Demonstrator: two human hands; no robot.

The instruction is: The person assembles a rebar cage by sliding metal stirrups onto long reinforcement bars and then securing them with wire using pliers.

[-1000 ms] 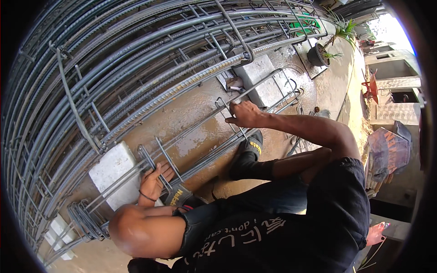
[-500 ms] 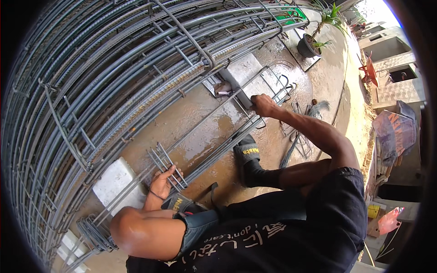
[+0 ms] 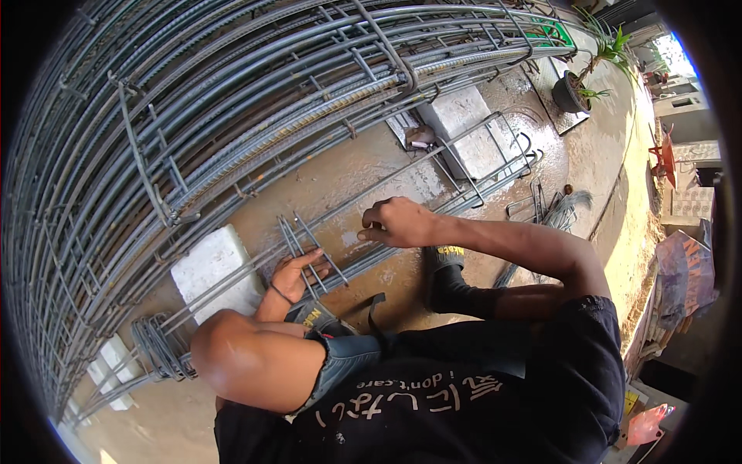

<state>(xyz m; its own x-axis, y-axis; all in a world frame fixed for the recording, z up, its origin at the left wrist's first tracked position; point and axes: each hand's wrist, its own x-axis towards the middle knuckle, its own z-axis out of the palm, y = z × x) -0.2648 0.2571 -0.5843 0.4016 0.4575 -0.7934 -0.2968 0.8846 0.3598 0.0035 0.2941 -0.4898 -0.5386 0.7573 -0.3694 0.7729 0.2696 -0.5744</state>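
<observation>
Thin steel rebars run lengthwise in front of me, propped on pale blocks. Around them stand several rectangular steel stirrups, bunched close together. My left hand is closed on these stirrups, its thumb stretched along them and its fingers partly hidden behind the bars. Above the rebars, to the right of that bunch, my right hand hangs with fingers curled in toward the thumb. Whatever it may hold is hidden. Farther right, another stirrup encloses the rebars beside a pale block.
A large stack of rebar cages fills the far left side. Another pale block supports the bars near my left arm, by a bundle of stirrups. Tie wire lies on the wet floor, and a potted plant stands beyond.
My right hand has left the bars by the far block and come back toward my left hand. The left hand stays on the bunched stirrups. The whole view has shifted a little.
</observation>
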